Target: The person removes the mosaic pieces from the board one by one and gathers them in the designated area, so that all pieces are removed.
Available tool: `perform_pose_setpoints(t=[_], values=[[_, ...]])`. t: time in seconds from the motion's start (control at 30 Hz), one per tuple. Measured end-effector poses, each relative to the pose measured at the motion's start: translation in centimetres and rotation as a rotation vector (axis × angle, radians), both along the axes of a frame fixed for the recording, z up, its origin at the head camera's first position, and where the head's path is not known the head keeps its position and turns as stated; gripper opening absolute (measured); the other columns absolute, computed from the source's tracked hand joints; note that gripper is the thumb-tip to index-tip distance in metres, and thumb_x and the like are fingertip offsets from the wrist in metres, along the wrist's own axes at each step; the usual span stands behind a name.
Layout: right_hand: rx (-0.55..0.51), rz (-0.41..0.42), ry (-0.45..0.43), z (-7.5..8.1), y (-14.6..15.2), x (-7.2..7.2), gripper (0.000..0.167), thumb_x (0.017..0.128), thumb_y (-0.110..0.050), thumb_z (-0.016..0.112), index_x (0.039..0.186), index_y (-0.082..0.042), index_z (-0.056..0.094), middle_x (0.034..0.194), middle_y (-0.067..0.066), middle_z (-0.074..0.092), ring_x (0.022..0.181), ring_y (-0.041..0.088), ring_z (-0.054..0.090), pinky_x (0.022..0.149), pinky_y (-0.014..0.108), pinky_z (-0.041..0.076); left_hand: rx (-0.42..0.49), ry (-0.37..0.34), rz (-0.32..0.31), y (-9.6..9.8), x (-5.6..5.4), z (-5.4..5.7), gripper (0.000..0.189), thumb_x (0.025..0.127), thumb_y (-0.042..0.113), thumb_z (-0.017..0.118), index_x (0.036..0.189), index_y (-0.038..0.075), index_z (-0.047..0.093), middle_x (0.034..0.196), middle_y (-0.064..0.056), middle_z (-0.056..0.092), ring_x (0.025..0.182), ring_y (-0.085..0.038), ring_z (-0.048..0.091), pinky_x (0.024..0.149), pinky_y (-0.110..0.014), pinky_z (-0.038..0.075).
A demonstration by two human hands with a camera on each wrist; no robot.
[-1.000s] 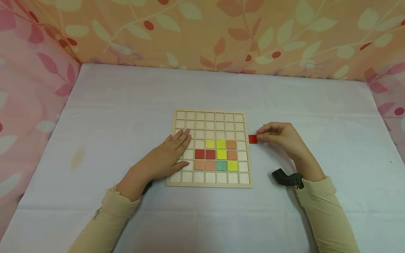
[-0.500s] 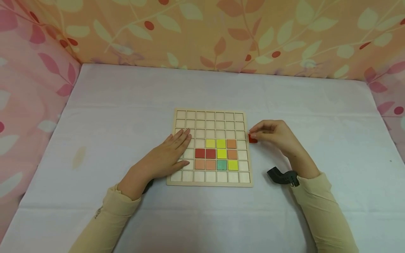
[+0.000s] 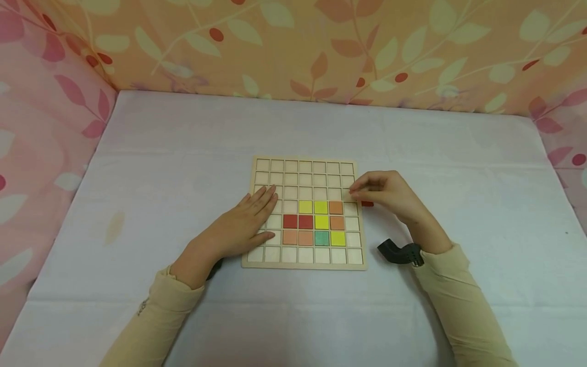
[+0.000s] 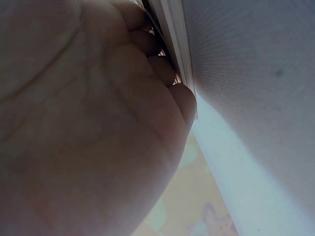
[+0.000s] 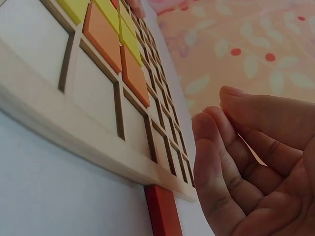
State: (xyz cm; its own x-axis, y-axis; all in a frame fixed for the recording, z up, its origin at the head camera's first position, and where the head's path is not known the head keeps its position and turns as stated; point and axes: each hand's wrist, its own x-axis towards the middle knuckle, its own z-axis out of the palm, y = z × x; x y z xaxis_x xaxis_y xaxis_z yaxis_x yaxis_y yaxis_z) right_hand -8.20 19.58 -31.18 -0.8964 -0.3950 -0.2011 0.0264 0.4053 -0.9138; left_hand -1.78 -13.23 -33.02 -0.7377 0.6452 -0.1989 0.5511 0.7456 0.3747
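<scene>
My left hand [image 3: 243,227] lies flat, fingers spread, over the left side of a wooden grid board [image 3: 246,265]. Its fingers [image 4: 182,101] press along the board's edge in the left wrist view. Yellow, red, orange and green square tiles fill several cells, among them a green tile [image 3: 321,238] and a dark red tile [image 3: 290,221]. My right hand [image 3: 387,193] hovers at the board's right edge, fingers loosely bent; the right wrist view shows nothing between them. Beneath it, partly hidden, a loose red tile [image 5: 163,209] sits against the frame.
A white cloth [image 3: 183,137] covers the table. Patterned fabric walls [image 3: 293,51] stand behind it and at both sides. A black wrist camera [image 3: 400,253] sticks out from the right wrist.
My right hand has moved left, passing over the loose red tile to the board's right edge. A bit of green behind that hand has gone from sight. The left hand stays put.
</scene>
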Motion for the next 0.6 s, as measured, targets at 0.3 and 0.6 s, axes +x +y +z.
perform_pose_setpoints(t=[0.3, 0.6], values=[[0.015, 0.047, 0.001, -0.4, -1.2, -0.3, 0.019, 0.082, -0.010, 0.073, 0.095, 0.004, 0.068, 0.082, 0.008, 0.067, 0.066, 0.017, 0.055, 0.055, 0.025, 0.046, -0.012, -0.014, 0.003, 0.0, 0.0, 0.2, 0.076, 0.097, 0.034, 0.051, 0.149, -0.003, 0.011, 0.157, -0.016, -0.001, 0.143, -0.028, -0.002, 0.115, -0.045, 0.006], [-0.011, 0.112, -0.008, -0.5, -2.7, -0.6, 0.016, 0.083, -0.005, 0.071, 0.097, 0.004, 0.068, 0.092, 0.012, 0.068, 0.079, 0.015, 0.063, 0.069, 0.022, 0.049, -0.012, -0.032, 0.006, 0.0, -0.1, 0.0, 0.076, 0.098, 0.035, 0.050, 0.149, -0.002, 0.009, 0.157, -0.014, -0.003, 0.143, -0.027, -0.003, 0.115, -0.044, 0.006]])
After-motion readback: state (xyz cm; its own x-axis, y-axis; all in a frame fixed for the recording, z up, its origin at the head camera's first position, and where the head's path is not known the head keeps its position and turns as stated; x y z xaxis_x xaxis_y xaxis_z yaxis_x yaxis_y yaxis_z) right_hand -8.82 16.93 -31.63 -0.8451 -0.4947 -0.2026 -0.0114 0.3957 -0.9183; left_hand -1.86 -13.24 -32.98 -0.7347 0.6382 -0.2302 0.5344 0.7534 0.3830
